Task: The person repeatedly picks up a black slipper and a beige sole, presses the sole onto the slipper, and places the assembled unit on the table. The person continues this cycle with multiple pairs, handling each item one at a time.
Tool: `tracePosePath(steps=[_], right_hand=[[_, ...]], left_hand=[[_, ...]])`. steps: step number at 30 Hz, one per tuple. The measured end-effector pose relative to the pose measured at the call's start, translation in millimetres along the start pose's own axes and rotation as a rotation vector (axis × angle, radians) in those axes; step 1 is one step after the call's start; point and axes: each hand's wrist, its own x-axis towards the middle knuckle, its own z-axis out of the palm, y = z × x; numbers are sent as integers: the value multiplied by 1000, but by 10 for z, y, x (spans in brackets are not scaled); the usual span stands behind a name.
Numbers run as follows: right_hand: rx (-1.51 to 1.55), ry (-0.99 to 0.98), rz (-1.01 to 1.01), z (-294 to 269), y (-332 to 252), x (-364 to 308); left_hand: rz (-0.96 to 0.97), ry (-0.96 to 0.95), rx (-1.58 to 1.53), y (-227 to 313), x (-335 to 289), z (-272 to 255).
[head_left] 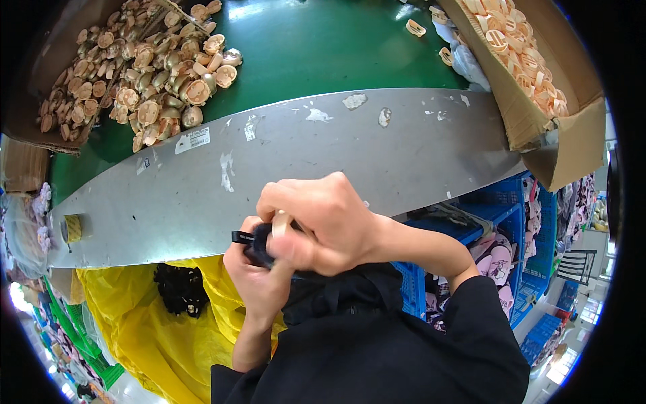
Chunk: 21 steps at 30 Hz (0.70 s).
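Both hands meet in front of my body, just off the near edge of the grey metal ledge (303,135). My left hand (261,286) is closed around a small dark, fuzzy piece (260,249). From its left side sticks out a black ribbon label (242,237). Over it curls my right hand (333,215), gripping a beige plastic part (281,221) against the dark piece. The right thumb is slightly blurred, and the fingers hide most of both pieces.
A heap of beige and gold plastic parts (158,74) spills onto the green surface (323,47) at far left. The open cardboard box (525,114) at right holds beige parts. A yellow bag (148,337) with black pieces (182,289) hangs below the ledge; blue crates (494,209) stand at right.
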Motion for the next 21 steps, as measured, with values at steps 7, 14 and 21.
tracePosePath(steps=[7,14,21], right_hand=[[-294,-203,-98,-113,50,-144],[-268,-240,-279,-154,163,-72],[76,56,-27,147,-52,109]], left_hand=[[-221,-117,-226,-97,-9,-38],[-234,-138,-174,-67,0,-42],[222,41,319,-164,-106,-164]])
